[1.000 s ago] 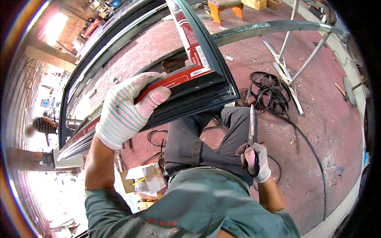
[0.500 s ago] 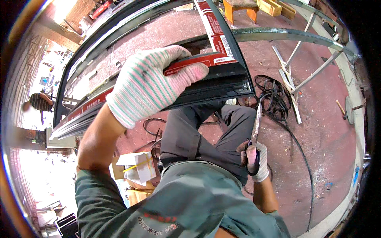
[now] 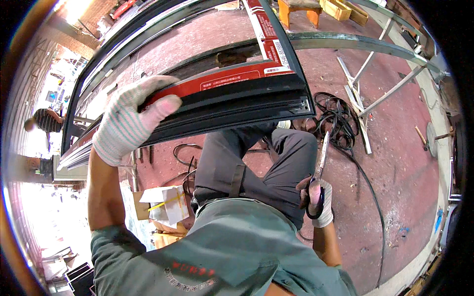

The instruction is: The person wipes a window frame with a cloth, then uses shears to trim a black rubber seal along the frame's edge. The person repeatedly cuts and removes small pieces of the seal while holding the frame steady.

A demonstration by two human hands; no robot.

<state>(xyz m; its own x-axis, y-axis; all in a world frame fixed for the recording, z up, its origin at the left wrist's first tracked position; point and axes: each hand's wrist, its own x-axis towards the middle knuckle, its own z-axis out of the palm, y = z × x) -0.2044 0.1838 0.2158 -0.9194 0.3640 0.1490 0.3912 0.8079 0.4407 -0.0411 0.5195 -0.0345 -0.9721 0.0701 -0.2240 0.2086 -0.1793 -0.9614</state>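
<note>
A large black window frame [image 3: 237,98] with red-and-white protective film [image 3: 222,79] along its faces spans the upper part of the view. My left hand [image 3: 129,118], in a white glove with green stripes, is closed around the frame's near bar. Its thumb lies along the film-covered face, and the other fingers are partly hidden behind. Low on the right, my gloved right hand [image 3: 320,201] holds a pair of scissors [image 3: 322,160] by the dark handles, blades pointing up. The scissors are apart from the frame, below its right corner.
Black rubber strip [image 3: 338,121] lies tangled on the red floor right of the frame. A metal rack [image 3: 365,42] curves behind it. An orange stool [image 3: 298,7] stands at the back. A white box [image 3: 168,204] sits by my left side. Another person [image 3: 47,121] is at far left.
My left hand has slid leftward along the frame's near bar, uncovering more red film. My right hand with the scissors has hardly moved.
</note>
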